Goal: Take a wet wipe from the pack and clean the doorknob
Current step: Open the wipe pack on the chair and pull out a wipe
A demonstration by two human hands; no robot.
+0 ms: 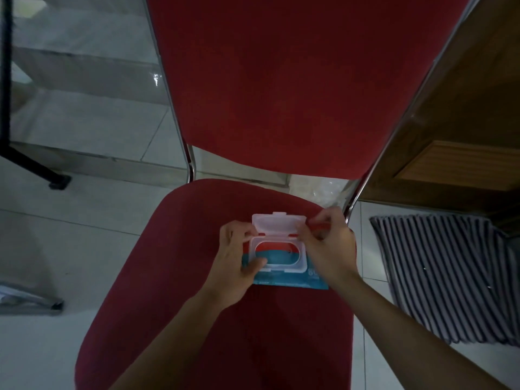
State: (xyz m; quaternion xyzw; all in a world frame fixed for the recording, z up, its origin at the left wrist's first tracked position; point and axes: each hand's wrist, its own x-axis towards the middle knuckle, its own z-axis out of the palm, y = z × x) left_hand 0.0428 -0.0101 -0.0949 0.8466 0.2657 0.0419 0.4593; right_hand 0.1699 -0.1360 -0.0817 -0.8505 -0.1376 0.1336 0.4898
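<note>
Two bare forearms enter from 5 and 7 o'clock and meet over a red chair seat [197,319]. Item: wet wipe pack [292,281], blue and red, lying flat on the seat just past centre. Its clear plastic lid [277,224] is flipped open and stands up toward 12 o'clock above the oval opening frame [278,253]; no wipe shows pulled out. Left hand [235,257]: at 9 o'clock of the pack, fingers curled, thumb pressed on the frame's near-left corner, clamping the pack's left end. Right hand [326,246]: at 3 o'clock, fingertips pinched together at the lid's right edge; whether they grip the lid or the pack's red end cannot be told. Chair backrest [295,80], red with chrome tubing, at 12 o'clock. Striped cloth [450,277] on pale floor tiles [70,220] at 3 o'clock. Wooden door [464,136] at 2 o'clock. Black stand leg [33,164] at 10 o'clock.
</note>
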